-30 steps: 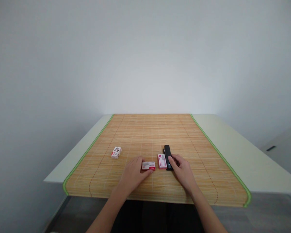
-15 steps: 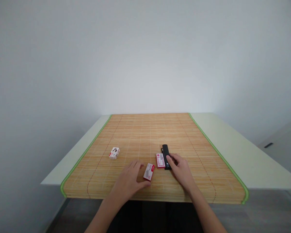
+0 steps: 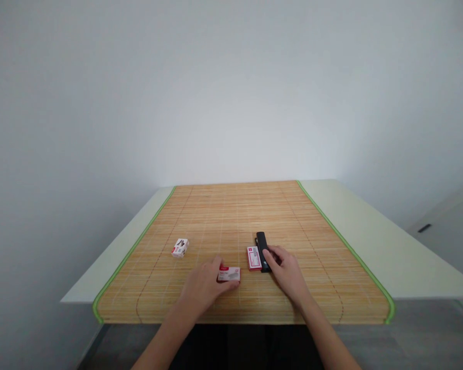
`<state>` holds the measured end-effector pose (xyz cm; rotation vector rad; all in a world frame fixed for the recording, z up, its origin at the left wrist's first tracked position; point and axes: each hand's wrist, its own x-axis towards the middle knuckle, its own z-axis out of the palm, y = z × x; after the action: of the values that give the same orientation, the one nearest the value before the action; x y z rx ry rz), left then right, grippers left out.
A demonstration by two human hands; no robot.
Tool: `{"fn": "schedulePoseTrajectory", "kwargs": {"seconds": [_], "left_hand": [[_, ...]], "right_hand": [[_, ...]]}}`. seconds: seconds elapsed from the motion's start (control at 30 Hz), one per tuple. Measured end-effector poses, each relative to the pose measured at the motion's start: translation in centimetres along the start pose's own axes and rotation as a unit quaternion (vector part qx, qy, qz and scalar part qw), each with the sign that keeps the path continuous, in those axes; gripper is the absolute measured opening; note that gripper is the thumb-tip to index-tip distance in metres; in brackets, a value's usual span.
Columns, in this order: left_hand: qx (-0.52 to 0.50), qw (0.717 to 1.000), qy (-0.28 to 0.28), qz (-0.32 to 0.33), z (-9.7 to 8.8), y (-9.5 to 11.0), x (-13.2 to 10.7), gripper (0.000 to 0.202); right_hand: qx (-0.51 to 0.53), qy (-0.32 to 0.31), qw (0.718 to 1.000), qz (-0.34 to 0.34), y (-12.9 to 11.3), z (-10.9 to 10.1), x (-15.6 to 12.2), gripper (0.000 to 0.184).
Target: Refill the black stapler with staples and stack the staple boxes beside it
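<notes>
My left hand [image 3: 204, 284] rests on the bamboo mat [image 3: 231, 216] with its fingers closed round a small red-and-white box [image 3: 229, 274], which lies flat. My right hand [image 3: 286, 271] grips the near end of a black stapler [image 3: 261, 245] that lies lengthwise on the mat. Against the stapler's left side lies a second red-and-white box [image 3: 253, 258]. A third small box [image 3: 180, 247] stands apart at the left.
The green-edged mat covers the middle of a pale table [image 3: 370, 241] that stands against a white wall. The table's near edge runs just under my wrists, with dark floor below.
My left hand has pulled its box nearer and leftward, tilting it up and laying it flat again. My right hand has stayed on the stapler.
</notes>
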<state>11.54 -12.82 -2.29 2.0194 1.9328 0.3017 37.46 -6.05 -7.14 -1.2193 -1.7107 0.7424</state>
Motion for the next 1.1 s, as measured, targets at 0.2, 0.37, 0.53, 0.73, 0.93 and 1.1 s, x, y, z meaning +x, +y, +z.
{"fn": "schedulePoseTrajectory", "kwargs": {"seconds": [0.2, 0.37, 0.53, 0.73, 0.93, 1.1], "left_hand": [[0.001, 0.996, -0.093, 0.009, -2.1, -1.2, -1.7, 0.05], [-0.044, 0.986, -0.1, 0.128, -2.9, -2.4, -0.5, 0.083], [-0.112, 0.963, -0.141, 0.199, -2.7, -2.0, 0.6, 0.074], [-0.161, 0.981, 0.009, 0.103, -1.5, 0.6, 1.9, 0.055], [-0.193, 0.973, 0.026, 0.126, -0.2, 3.4, 4.6, 0.059], [-0.207, 0.965, 0.041, 0.156, 1.3, 3.5, 5.8, 0.065]], "right_hand": [[-0.007, -0.005, 1.0, -0.002, -0.1, 0.0, 0.0, 0.039], [-0.01, -0.008, 1.0, -0.001, 0.0, 0.0, 0.0, 0.038], [-0.009, -0.002, 1.0, -0.002, 0.1, 0.0, 0.0, 0.039], [-0.016, -0.008, 1.0, 0.003, 0.0, 0.0, 0.0, 0.043], [-0.006, -0.01, 1.0, 0.011, -0.1, 0.0, 0.0, 0.047], [0.0, -0.014, 1.0, 0.006, -0.3, -0.1, 0.0, 0.042]]}}
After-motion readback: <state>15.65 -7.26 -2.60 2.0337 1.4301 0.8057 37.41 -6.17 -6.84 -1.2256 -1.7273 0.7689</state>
